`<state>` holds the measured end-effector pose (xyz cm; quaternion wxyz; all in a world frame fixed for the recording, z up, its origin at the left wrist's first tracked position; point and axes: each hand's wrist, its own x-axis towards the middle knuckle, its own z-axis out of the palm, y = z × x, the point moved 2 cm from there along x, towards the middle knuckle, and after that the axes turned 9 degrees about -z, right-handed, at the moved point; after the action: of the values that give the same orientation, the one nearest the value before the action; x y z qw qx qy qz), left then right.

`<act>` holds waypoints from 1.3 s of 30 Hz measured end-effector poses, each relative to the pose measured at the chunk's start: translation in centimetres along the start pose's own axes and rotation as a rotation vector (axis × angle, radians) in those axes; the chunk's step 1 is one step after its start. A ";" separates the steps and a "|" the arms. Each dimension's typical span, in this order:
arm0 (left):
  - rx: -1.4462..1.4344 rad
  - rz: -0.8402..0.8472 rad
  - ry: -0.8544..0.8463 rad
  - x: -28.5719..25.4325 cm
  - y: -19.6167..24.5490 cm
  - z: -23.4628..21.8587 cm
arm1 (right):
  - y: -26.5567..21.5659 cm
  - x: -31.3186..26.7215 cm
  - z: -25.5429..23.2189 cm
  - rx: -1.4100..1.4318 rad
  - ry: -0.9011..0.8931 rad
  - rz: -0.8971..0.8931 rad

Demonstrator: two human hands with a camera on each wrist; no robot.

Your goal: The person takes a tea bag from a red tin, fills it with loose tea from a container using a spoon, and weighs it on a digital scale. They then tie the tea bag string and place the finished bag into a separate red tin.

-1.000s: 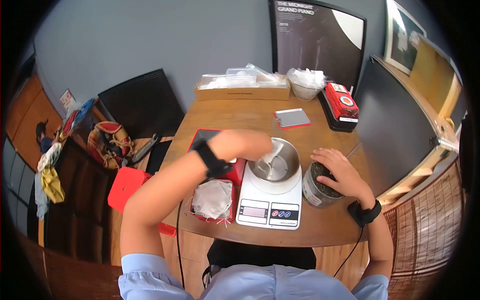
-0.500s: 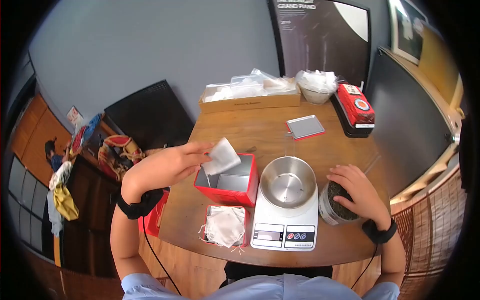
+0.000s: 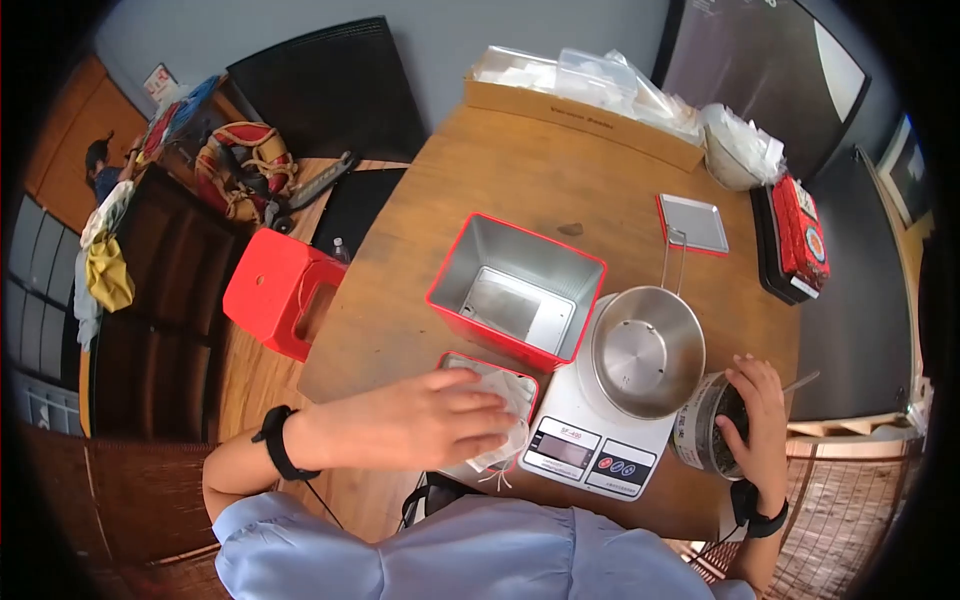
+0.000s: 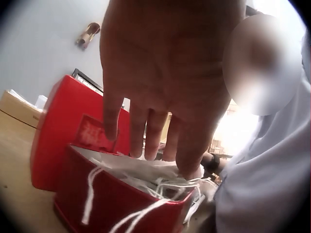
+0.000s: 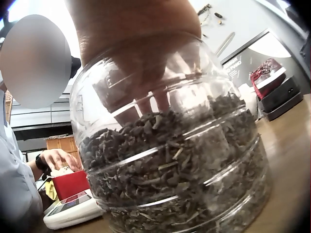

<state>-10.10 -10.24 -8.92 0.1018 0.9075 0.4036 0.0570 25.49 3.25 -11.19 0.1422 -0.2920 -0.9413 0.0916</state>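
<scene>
My left hand [image 3: 425, 420] is over a small red tin [image 4: 107, 194] of white drawstring bags [image 4: 136, 170]. Its fairly straight fingers point down onto the cloth, with loose strings over the rim. My right hand [image 3: 757, 410] grips the rim of a clear plastic jar [image 3: 695, 425] of dark dried leaves [image 5: 160, 145], thumb over the opening. Between the hands a steel pot [image 3: 648, 365] sits on a white kitchen scale [image 3: 562, 408], a few dark specks in its bottom. Behind the small tin stands a larger red tin [image 3: 490, 340], lidless, its bare metal floor showing.
A red-edged lid or tray [image 3: 695, 222] lies farther back on the wooden table [image 3: 400, 300]. Along the back are a cardboard box [image 3: 580, 125] of plastic packs, a bagged bowl [image 3: 740, 150] and a red packet [image 3: 800, 240]. A red stool [image 3: 275, 285] stands left of the table.
My left hand has gone from the pot, past the large tin with a white bag in its fingers, to the small tin. My right hand stays at the jar. The head view has turned.
</scene>
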 end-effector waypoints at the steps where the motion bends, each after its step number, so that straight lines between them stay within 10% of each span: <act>1: 0.071 0.060 0.057 0.2 0.2 0.2 | 0.1 -0.1 -0.1 -0.001 0.008 -0.003; 19: -0.174 -0.256 0.054 -0.3 -0.7 -0.1 | 0.3 -0.1 -0.2 -0.026 -0.002 -0.021; 27: -0.206 -0.474 0.311 -0.9 -0.2 -3.2 | 0.3 -0.2 -0.2 -0.039 0.002 -0.025; 39: -0.122 -0.056 0.424 8.0 2.0 -4.5 | 0.6 -1.2 -0.6 -0.089 0.139 -0.112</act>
<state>-4.13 -4.98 -3.94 0.0711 0.8558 0.4368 0.2680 26.91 3.06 -11.06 0.1992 -0.2504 -0.9472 0.0213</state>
